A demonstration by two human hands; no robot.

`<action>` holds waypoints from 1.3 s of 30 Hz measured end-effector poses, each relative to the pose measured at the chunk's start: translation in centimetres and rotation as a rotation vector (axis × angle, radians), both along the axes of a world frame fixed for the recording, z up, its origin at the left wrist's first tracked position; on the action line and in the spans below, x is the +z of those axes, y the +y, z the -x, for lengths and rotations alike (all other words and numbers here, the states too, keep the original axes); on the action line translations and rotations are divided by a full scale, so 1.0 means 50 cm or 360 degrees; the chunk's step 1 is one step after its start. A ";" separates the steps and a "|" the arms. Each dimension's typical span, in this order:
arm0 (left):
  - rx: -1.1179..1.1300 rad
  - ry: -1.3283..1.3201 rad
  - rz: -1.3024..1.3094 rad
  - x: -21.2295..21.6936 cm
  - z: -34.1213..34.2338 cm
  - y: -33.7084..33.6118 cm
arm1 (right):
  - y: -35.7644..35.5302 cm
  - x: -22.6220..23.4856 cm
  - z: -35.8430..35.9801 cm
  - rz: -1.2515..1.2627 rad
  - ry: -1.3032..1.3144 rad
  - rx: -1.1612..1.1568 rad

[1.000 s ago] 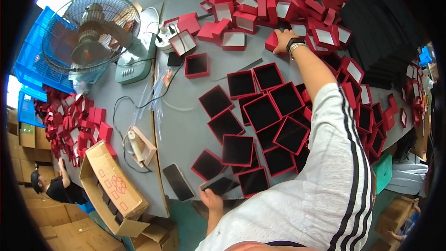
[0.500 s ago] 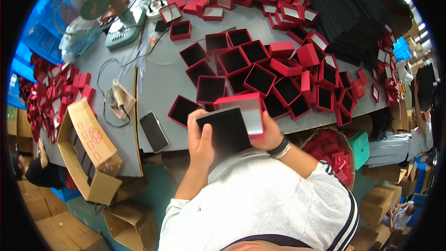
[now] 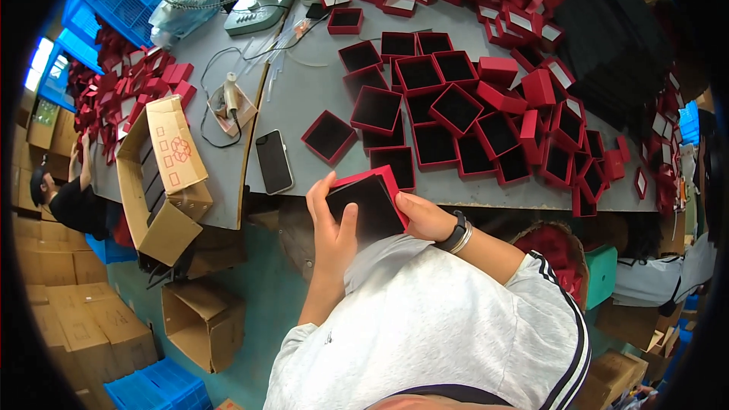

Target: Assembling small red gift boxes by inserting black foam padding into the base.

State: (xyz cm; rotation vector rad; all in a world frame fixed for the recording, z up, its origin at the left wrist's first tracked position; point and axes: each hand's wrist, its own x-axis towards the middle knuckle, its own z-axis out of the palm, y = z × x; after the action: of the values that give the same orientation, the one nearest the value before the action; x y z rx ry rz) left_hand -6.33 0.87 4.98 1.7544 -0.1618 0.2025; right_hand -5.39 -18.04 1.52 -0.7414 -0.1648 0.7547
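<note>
In front of my chest, my left hand (image 3: 332, 237) grips a thin black square pad (image 3: 367, 211) along its left side, thumb over its face. A red box (image 3: 390, 178) is directly behind and around the pad, its rim showing along the top and right. My right hand (image 3: 427, 220) is closed on the box's right side, with the thumb near the pad's corner. How deep the pad sits in the box cannot be made out. Just beyond my hands, several red boxes with black insides (image 3: 377, 109) lie on the grey table (image 3: 304, 91).
A smartphone (image 3: 274, 161) lies near the table's front edge. Left of it are a corded tool in a small tray (image 3: 230, 102) and an open carton (image 3: 171, 152). A fan (image 3: 254, 11) stands farther back. Black sheets (image 3: 607, 38) are stacked at right. Another person (image 3: 68, 201) is at far left.
The pad and the red box, earlier partly apart with the box's white inside showing, have come together. My right hand has moved inward with the box. The whole view has shifted.
</note>
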 end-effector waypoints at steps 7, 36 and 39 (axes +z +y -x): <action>0.0036 -0.0323 -0.0542 0.015 0.017 0.004 | 0.014 0.054 0.029 0.0516 -0.0455 -0.0452; -0.0238 0.0172 0.0338 0.030 0.065 -0.034 | 0.011 0.050 0.055 0.0916 -0.0873 -0.0862; -0.0275 0.0280 0.0299 0.031 0.065 -0.039 | 0.003 0.053 0.044 0.0796 -0.0658 -0.0827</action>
State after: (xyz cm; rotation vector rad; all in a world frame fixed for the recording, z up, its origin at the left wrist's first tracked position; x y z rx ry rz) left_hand -9.60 -1.05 6.51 1.5534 -0.1602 -0.0611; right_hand -7.62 -17.88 4.19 -1.3508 -0.1473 0.1302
